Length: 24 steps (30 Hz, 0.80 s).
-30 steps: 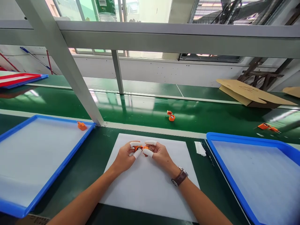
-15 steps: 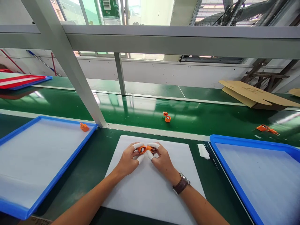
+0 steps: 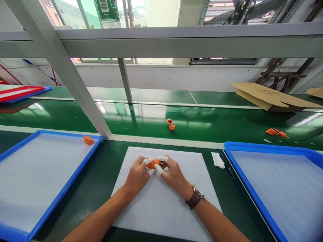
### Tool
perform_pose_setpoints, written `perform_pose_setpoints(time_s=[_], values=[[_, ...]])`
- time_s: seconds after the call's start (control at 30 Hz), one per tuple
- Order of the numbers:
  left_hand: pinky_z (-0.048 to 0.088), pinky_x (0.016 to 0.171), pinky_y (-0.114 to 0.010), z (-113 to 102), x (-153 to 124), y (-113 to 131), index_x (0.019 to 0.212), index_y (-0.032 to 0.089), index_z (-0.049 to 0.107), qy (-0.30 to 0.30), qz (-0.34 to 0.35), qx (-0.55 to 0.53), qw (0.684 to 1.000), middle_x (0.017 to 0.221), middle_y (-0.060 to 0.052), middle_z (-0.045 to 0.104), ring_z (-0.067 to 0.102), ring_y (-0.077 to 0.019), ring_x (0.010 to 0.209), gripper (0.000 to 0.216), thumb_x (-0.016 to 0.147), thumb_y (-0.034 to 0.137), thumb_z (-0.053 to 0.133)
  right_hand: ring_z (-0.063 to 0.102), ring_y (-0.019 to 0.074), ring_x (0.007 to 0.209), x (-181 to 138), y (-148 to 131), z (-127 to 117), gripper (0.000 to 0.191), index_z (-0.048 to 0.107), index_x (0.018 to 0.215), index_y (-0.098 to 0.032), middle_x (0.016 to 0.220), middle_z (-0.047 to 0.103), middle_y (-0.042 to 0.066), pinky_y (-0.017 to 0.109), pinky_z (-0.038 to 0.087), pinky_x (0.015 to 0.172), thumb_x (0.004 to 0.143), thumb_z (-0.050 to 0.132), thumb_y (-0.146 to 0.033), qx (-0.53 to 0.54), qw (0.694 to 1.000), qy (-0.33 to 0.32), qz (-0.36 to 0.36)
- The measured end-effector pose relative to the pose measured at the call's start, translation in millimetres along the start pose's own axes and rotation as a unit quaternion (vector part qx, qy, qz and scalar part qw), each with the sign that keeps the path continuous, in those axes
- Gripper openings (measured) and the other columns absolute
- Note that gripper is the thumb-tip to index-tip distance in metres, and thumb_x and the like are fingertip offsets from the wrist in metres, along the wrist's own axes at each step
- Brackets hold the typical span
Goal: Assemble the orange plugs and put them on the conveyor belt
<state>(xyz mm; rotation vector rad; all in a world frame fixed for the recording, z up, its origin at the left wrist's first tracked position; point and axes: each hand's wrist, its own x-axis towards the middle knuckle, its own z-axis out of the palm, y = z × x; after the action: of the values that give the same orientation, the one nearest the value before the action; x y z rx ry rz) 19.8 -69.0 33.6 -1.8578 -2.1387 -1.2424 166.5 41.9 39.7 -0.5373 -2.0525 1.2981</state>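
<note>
Two loose orange pieces [image 3: 172, 126] have slid left along the shiny green belt [image 3: 214, 126]
Left hand [image 3: 136, 174] and right hand [image 3: 176, 174] have their fingers [image 3: 158, 169] clamped on an orange part [image 3: 154, 163] over a white sheet [image 3: 161, 208], on the dark green table [image 3: 91, 195] between two blue trays [image 3: 264, 147]; a grey metal frame [image 3: 176, 47] crosses in front of a pale wall [image 3: 176, 80] and windows [image 3: 158, 13], and cardboard [image 3: 267, 94] lies at far right

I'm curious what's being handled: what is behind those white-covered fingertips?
A small orange plastic-looking piece shows between the left hand and right hand, over a large white rectangular sheet. The fingers cover part of the piece, whose underside cannot be seen.
</note>
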Motion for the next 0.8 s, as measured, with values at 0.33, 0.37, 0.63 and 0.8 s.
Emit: perform_pose_setpoints(time_s=[0.33,0.37,0.63,0.8], values=[[0.058,0.075,-0.034,6.1,-3.8,-2.0,0.114,0.028,0.067,-0.007,-0.023,-0.015,1.0,0.102,-0.006,0.067,0.067,-0.0204,0.087,0.03,0.087,0.015,0.063,0.061,0.0186,0.076,1.2,0.0,-1.3,0.019,0.072,0.103,-0.023,0.093,0.069,0.005,0.033,0.052,0.068,0.087,0.062,-0.025,0.05,0.997,-0.03,0.056],[0.058,0.077,-0.035,6.6,-3.8,-1.5,0.114,0.028,0.067,-0.007,-0.02,-0.016,1.0,0.103,-0.006,0.067,0.067,-0.0212,0.089,0.03,0.087,0.016,0.062,0.062,0.019,0.077,2.2,1.9,-1.0,0.019,0.073,0.102,-0.023,0.092,0.07,0.005,0.033,0.052,0.069,0.086,0.063,-0.026,0.067,0.995,-0.033,0.071],[0.058,0.073,-0.035,2.7,2.1,2.9,0.113,0.029,0.07,-0.034,-0.106,-0.096,0.989,0.099,-0.004,0.069,0.067,-0.019,0.078,0.03,0.083,0.026,0.07,0.066,0.0188,0.072,9.7,2.5,-10.1,0.026,0.073,0.098,-0.018,0.081,0.073,0.005,0.032,0.053,0.067,0.084,0.071,-0.039,0.192,0.966,-0.054,0.161],[0.06,0.088,-0.041,-6.1,14.4,-4.6,0.116,0.022,0.068,-0.09,-0.277,-0.324,0.9,0.109,-0.008,0.074,0.072,-0.025,0.096,0.042,0.077,0.037,0.078,0.063,0.0166,0.063,14.5,5.8,-15.9,0.049,0.071,0.099,-0.015,0.083,0.068,0.007,0.029,0.049,0.054,0.092,0.055,-0.061,0.31,0.936,0.0,0.169]])
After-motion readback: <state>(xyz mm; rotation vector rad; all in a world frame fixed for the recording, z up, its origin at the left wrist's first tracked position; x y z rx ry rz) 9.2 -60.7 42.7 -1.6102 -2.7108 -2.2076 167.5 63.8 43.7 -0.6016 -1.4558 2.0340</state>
